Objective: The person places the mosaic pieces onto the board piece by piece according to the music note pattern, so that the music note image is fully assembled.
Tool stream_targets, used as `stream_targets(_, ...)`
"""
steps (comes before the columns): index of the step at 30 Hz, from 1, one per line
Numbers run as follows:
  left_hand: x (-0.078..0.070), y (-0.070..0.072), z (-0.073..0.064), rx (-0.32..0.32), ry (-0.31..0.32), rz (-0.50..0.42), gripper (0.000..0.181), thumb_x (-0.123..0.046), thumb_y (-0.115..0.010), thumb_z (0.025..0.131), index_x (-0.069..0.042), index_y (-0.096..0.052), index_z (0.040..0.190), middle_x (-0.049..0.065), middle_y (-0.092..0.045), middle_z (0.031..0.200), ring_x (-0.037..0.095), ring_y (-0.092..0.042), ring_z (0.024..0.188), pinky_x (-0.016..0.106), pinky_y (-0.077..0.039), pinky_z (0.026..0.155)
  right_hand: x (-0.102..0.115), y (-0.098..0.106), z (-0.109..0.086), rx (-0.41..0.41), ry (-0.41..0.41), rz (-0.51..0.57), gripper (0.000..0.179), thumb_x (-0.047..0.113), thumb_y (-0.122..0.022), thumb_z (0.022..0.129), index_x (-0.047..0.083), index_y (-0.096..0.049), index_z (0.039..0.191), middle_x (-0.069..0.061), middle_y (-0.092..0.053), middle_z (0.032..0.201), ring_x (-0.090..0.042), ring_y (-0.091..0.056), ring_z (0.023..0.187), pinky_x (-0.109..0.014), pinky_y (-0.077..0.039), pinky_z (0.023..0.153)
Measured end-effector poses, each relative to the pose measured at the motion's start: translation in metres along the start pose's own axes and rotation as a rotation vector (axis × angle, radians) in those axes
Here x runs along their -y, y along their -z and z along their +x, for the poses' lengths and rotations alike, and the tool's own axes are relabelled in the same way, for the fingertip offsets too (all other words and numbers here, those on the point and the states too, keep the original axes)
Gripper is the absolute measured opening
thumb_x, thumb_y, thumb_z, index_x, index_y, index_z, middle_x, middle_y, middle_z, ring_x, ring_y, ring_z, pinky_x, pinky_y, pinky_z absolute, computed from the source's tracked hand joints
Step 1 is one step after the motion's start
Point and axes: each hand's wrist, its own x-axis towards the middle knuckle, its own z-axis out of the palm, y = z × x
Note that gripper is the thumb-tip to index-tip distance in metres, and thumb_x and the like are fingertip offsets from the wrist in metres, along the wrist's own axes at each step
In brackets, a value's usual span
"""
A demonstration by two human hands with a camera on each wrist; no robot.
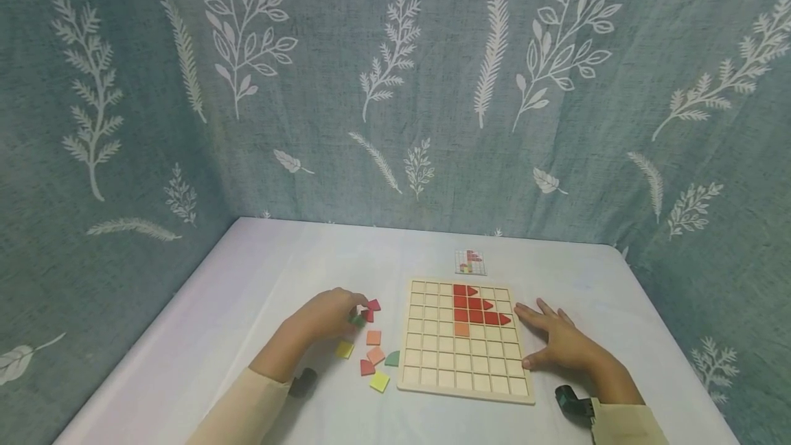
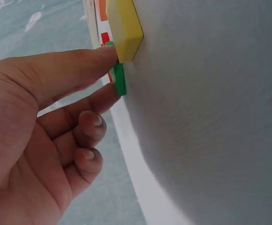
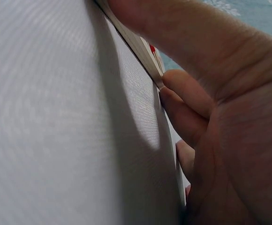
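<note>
Card (image 1: pixel 471 262) beyond board (image 1: pixel 429 343), red pieces (image 1: pixel 373 305) beside green piece (image 1: pixel 358 321) at left hand (image 1: pixel 330 312)

White worktop (image 1: pixel 334 253) carries a sq., pale wooden gridded board (image 1: pixel 445 360); small printed grid card (image 1: pixel 471 262) lies just beyond, w/ flat yellow sq. pcs. (image 1: pixel 380 381), orange sq. pcs. (image 1: pixel 373 338), red pcs. (image 1: pixel 367 367) & green qtr.-round pc. (image 1: pixel 392 359) scattered at L.

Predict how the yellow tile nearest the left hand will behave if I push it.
The yellow tile looks stiff, with crisp, straight edges. Lying flat on the white table, it would probably slide rather than roll. It's small beside the left hand, so it's likely light.
</note>
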Motion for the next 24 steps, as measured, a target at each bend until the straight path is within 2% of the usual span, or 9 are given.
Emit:
stream_targets(5, -0.004, 0.003, 0.003, 0.016, 0.043, 0.004, 0.030, -0.011, -0.079, 0.078, -0.017, -0.073, 0.107, -0.005, -0.065, 0.088, 0.016, -0.059, 0.081, 0.037, -0.053, 0.079, 0.001, 0.000, 0.000, -0.003, -0.008, -0.005, 0.118, 0.060, -0.084, 0.049, 0.013, -0.041, 0.148, -0.013, -0.034, 0.153, -0.044, -0.005, 0.144, -0.059, 0.003, 0.111)
stream_targets(8, -0.006, 0.005, 0.004, 0.006, 0.011, 0.026, 0.019, -0.013, -0.079, 0.078, -0.019, -0.075, 0.095, -0.008, -0.066, 0.089, 0.014, -0.061, 0.085, 0.037, -0.052, 0.084, 0.002, 0.000, 0.000, -0.005, -0.009, -0.006, 0.118, 0.060, -0.084, 0.049, 0.013, -0.042, 0.148, -0.013, -0.034, 0.153, -0.044, -0.005, 0.144, -0.059, 0.003, 0.111)
stream_targets(11, -0.008, 0.004, 0.007, -0.004, -0.042, 0.047, 0.013, -0.014, -0.078, 0.079, -0.021, -0.074, 0.088, -0.011, -0.063, 0.084, 0.010, -0.058, 0.080, 0.034, -0.052, 0.081, 0.001, 0.000, 0.000, -0.005, -0.011, -0.001, 0.118, 0.060, -0.084, 0.049, 0.012, -0.042, 0.148, -0.014, -0.034, 0.153, -0.044, -0.005, 0.143, -0.060, 0.003, 0.111)
stream_targets(18, -0.024, 0.002, 0.016, 0.035, -0.056, 0.010, 0.020, -0.017, -0.081, 0.076, -0.018, -0.075, 0.096, -0.012, -0.061, 0.081, 0.011, -0.056, 0.074, 0.031, -0.052, 0.073, 0.000, -0.001, 0.001, 0.001, -0.019, -0.001, 0.118, 0.060, -0.085, 0.049, 0.013, -0.041, 0.148, -0.014, -0.033, 0.153, -0.044, -0.005, 0.143, -0.060, 0.003, 0.111)
stream_targets(21, -0.034, 0.001, 0.023, 0.040, -0.107, 0.040, 0.022, -0.012, -0.080, 0.074, -0.018, -0.074, 0.094, -0.011, -0.062, 0.082, 0.011, -0.057, 0.074, 0.030, -0.051, 0.073, -0.001, -0.001, 0.001, 0.002, -0.025, -0.005, 0.118, 0.060, -0.084, 0.049, 0.014, -0.041, 0.149, -0.013, -0.033, 0.153, -0.044, -0.005, 0.144, -0.060, 0.004, 0.111)
stream_targets(24, -0.044, 0.000, 0.029, 0.041, -0.166, 0.077, 0.025, -0.011, -0.078, 0.075, -0.016, -0.075, 0.100, -0.010, -0.064, 0.088, 0.009, -0.059, 0.080, 0.030, -0.052, 0.079, 0.000, -0.001, 0.001, -0.002, -0.025, -0.002, 0.118, 0.060, -0.085, 0.049, 0.014, -0.041, 0.148, -0.015, -0.032, 0.153, -0.044, -0.005, 0.143, -0.060, 0.003, 0.111)
